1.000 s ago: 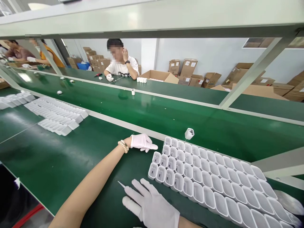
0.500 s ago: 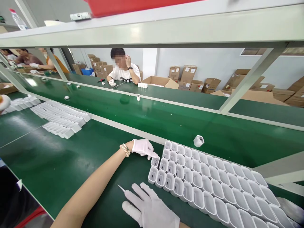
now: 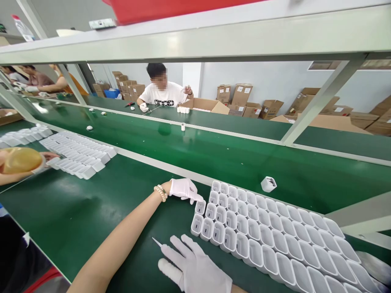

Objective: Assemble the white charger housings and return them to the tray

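Rows of open white cups (image 3: pixel 255 253) stand on the green table in front of me, several with a small dark slot inside. My left hand (image 3: pixel 185 190), in a white glove with a beaded bracelet at the wrist, has its index finger on the rim of the leftmost cup (image 3: pixel 200 206), its other fingers curled around that cup's upper left side. Nearer to me, my gloved right hand (image 3: pixel 191 262) is spread just above or on the table, palm down. A thin white pointed tip (image 3: pixel 157 242) shows beside its fingers; whether it is held is unclear.
Beyond the table edge runs a green belt (image 3: pixel 214 150) carrying a white cup with something inside (image 3: pixel 269 184). More white cups (image 3: pixel 79 152) stand at left, near another person's hand (image 3: pixel 50 156). A person (image 3: pixel 161 91) sits opposite. A shelf beam (image 3: pixel 195 40) crosses above.
Items on the belt have shifted right. Another person's arm has come in at the left, reaching the cups there. The person opposite has lowered a hand from the head. My hands have hardly moved.
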Action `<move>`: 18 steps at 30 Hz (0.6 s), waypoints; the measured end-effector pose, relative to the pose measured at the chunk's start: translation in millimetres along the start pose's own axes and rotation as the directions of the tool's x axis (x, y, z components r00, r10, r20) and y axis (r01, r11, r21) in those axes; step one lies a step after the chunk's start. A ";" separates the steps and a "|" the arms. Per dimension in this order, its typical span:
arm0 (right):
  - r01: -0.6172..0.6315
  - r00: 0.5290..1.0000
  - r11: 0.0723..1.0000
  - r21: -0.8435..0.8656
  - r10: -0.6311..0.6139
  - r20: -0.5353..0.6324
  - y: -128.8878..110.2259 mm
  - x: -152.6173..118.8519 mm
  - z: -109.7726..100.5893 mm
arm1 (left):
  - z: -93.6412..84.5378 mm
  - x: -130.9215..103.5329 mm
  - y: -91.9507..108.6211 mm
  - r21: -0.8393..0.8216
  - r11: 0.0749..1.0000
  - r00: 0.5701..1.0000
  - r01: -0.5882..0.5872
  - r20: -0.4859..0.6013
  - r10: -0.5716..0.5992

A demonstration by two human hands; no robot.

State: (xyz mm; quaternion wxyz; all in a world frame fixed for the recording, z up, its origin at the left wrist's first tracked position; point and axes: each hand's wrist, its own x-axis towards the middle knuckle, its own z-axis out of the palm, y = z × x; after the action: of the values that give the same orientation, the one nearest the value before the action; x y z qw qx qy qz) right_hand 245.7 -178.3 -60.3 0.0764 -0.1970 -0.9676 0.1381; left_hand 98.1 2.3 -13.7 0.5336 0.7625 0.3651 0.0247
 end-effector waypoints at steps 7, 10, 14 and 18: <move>0.012 1.000 1.000 -0.013 -0.012 -0.004 0.7 0.1 5.1 | -0.4 0.0 -1.8 0.006 1.000 0.999 0.027 -0.033 -0.027; 0.018 1.000 1.000 -0.024 -0.018 0.007 1.9 0.5 5.9 | -0.1 -0.1 -2.0 0.008 0.999 0.999 0.038 -0.039 -0.037; 0.025 1.000 0.999 -0.036 -0.024 0.015 4.3 1.6 5.8 | 0.1 -0.3 -1.7 0.008 0.999 0.998 0.044 -0.047 -0.044; 0.021 0.999 0.999 -0.026 -0.020 0.028 4.6 2.4 4.1 | 0.1 -0.4 -2.1 0.003 0.999 0.998 0.045 -0.051 -0.044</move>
State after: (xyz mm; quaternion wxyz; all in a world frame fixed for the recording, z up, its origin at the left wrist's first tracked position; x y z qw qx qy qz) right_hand 244.4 -174.2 -65.4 0.0620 -0.1860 -0.9723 0.1270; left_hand 96.7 2.3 -15.3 0.5229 0.7544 0.3956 0.0316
